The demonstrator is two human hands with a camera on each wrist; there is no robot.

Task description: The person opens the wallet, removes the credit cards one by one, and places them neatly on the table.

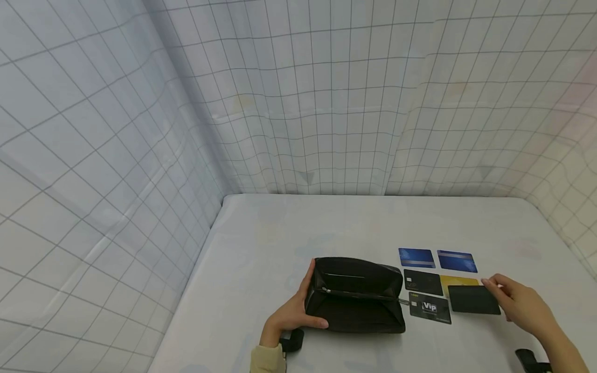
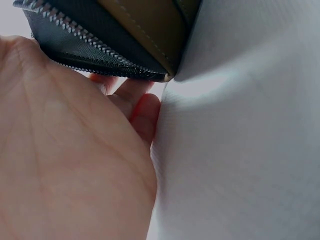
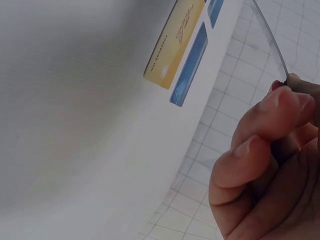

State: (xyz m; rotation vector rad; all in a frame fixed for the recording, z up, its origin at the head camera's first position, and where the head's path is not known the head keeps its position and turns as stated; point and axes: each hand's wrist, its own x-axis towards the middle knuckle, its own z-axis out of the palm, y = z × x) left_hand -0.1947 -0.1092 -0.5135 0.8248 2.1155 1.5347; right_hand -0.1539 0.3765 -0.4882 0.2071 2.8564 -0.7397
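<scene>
A black zip wallet (image 1: 356, 313) lies spread wide on the white table, its inner pockets showing. My left hand (image 1: 294, 313) grips its left end, thumb along the near side and fingers at the far side. In the left wrist view the zip teeth and a brown inner panel of the wallet (image 2: 100, 45) show above the palm. My right hand (image 1: 517, 300) pinches a black card (image 1: 473, 300) by its right end, between thumb and fingers. In the right wrist view that card (image 3: 272, 40) is seen edge-on, raised over the table.
Right of the wallet lie two blue cards (image 1: 416, 258), a black VIP card (image 1: 422, 282), a grey Vip card (image 1: 429, 308) and a gold card (image 1: 459, 280), partly hidden by the held card. White gridded curtains (image 1: 326, 103) surround the table (image 1: 261, 233).
</scene>
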